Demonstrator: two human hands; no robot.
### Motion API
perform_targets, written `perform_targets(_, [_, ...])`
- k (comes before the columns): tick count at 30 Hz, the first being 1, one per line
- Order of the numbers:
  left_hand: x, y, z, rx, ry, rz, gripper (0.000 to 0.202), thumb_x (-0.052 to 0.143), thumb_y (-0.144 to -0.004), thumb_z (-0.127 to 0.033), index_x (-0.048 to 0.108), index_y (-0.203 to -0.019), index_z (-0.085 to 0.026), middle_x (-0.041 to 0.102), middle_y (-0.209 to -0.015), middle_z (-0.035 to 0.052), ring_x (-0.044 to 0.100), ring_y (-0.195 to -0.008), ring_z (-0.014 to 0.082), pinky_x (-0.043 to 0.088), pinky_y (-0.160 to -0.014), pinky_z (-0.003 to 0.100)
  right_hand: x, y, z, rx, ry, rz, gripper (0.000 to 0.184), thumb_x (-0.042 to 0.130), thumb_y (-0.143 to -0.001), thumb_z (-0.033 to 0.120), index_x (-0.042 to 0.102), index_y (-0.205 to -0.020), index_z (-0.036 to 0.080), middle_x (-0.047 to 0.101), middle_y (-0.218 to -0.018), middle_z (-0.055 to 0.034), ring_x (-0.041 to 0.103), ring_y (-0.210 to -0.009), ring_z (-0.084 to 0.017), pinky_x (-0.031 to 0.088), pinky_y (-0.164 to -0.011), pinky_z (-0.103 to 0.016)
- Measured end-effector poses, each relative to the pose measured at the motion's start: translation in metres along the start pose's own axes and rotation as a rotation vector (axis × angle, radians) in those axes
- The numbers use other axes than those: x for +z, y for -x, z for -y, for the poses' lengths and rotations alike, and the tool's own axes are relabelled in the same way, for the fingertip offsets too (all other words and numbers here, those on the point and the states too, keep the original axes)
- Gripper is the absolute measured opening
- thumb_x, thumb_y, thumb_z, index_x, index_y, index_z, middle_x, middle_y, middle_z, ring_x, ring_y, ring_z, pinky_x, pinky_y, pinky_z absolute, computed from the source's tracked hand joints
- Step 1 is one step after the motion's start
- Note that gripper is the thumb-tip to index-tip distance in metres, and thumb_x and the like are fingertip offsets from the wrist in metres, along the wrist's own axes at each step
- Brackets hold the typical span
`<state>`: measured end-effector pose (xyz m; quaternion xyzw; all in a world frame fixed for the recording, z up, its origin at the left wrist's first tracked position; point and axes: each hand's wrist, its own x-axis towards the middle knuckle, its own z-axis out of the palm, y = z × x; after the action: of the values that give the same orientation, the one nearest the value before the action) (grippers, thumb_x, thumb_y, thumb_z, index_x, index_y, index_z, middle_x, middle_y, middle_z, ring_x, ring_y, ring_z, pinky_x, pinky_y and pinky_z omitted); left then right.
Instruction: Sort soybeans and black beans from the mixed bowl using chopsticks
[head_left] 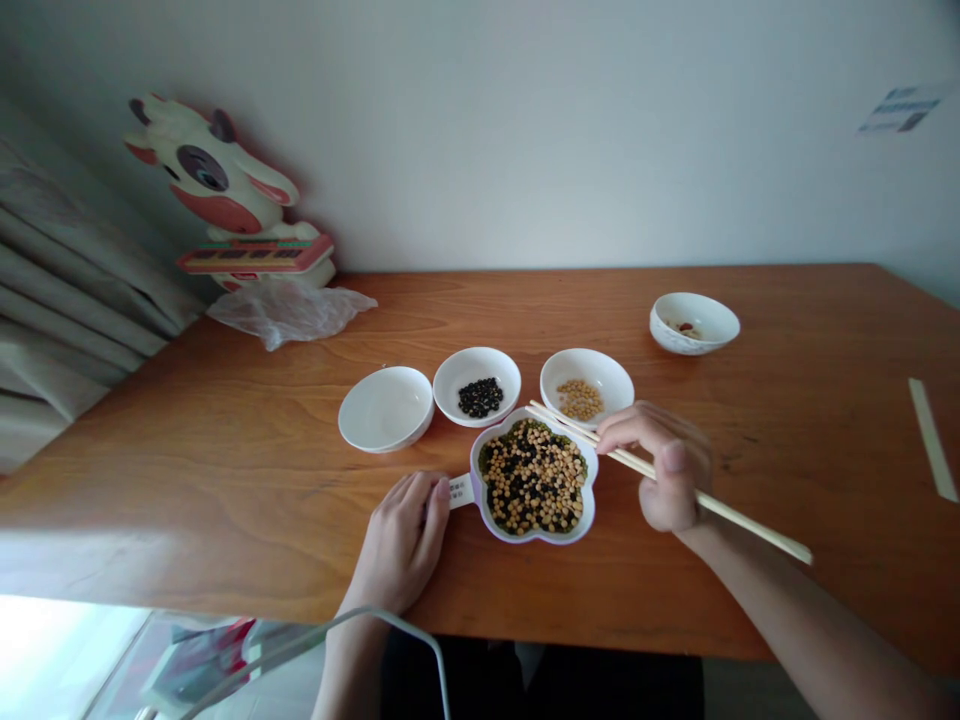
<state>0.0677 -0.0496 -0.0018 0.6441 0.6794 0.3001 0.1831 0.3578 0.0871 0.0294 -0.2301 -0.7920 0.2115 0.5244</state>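
Note:
My left hand (405,535) is closed round the handle of a flower-shaped dish (589,512) with a purple outer wall. Mixed yellow and black beans (534,475), with some green ones at the edges, fill the dish. My right hand (664,465) grips a pair of wooden chopsticks (742,520); their tips reach over the dish's upper rim. Behind the dish stand three white bowls: the left bowl (386,408) has nothing visible in it, the middle bowl (478,357) holds black beans (481,397), and the right bowl (592,360) holds yellow beans (580,399).
A further white bowl (694,345) with scraps inside stands at the back right. A cow-shaped toy keyboard (240,210) and a crumpled plastic bag (289,312) are at the back left of the wooden table (225,480). A pale strip (932,440) lies far right; a cable (409,628) crosses below.

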Motion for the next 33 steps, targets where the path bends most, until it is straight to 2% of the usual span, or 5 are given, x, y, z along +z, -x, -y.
perform_targets(6, [0.000, -0.001, -0.003, 0.008, 0.011, -0.006, 0.025, 0.041, -0.112, -0.035, 0.059, -0.097, -0.024, 0.066, -0.090, 0.0026, 0.063, -0.085, 0.0203, 0.046, -0.081, 0.032, 0.027, 0.014, 0.010, 0.206, -0.207, 0.136, 0.061, 0.024, -0.109, 0.056, 0.070, -0.085, 0.023, 0.071, -0.081, -0.0050, 0.067, -0.076, -0.020, 0.050, -0.071, -0.037])
perform_targets(9, [0.002, -0.001, -0.001, 0.016, 0.014, -0.012, 0.025, 0.042, -0.112, -0.034, 0.058, -0.097, -0.024, 0.065, -0.090, 0.0022, 0.063, -0.084, 0.0198, 0.046, -0.081, 0.032, 0.031, 0.018, 0.011, 0.239, -0.207, 0.198, 0.059, 0.024, -0.109, 0.056, 0.069, -0.088, 0.023, 0.071, -0.084, -0.0051, 0.066, -0.079, -0.020, 0.048, -0.073, -0.037])
perform_targets(13, [0.002, 0.001, 0.000, 0.025, 0.014, -0.021, 0.025, 0.042, -0.112, -0.033, 0.058, -0.096, -0.024, 0.065, -0.089, 0.0023, 0.063, -0.084, 0.0201, 0.046, -0.080, 0.033, 0.032, 0.020, 0.010, 0.286, -0.190, 0.207, 0.057, 0.023, -0.110, 0.052, 0.067, -0.088, 0.024, 0.069, -0.085, -0.0043, 0.063, -0.080, -0.019, 0.045, -0.075, -0.036])
perform_targets(19, [0.001, 0.000, -0.002, 0.028, 0.009, -0.026, 0.026, 0.042, -0.113, -0.034, 0.059, -0.096, -0.024, 0.065, -0.089, 0.0028, 0.063, -0.084, 0.0205, 0.046, -0.080, 0.033, 0.030, 0.020, 0.008, 0.283, -0.175, 0.197, 0.058, 0.022, -0.111, 0.050, 0.068, -0.087, 0.024, 0.069, -0.083, -0.0032, 0.061, -0.078, -0.018, 0.042, -0.074, -0.036])
perform_targets(33, [0.001, 0.000, -0.002, 0.039, -0.012, -0.037, 0.025, 0.042, -0.112, -0.032, 0.057, -0.094, -0.023, 0.064, -0.087, 0.0021, 0.063, -0.082, 0.0198, 0.045, -0.076, 0.032, 0.032, 0.022, 0.007, 0.261, -0.179, 0.191, 0.058, 0.023, -0.111, 0.049, 0.069, -0.087, 0.023, 0.070, -0.084, -0.0044, 0.065, -0.080, -0.020, 0.045, -0.075, -0.037])
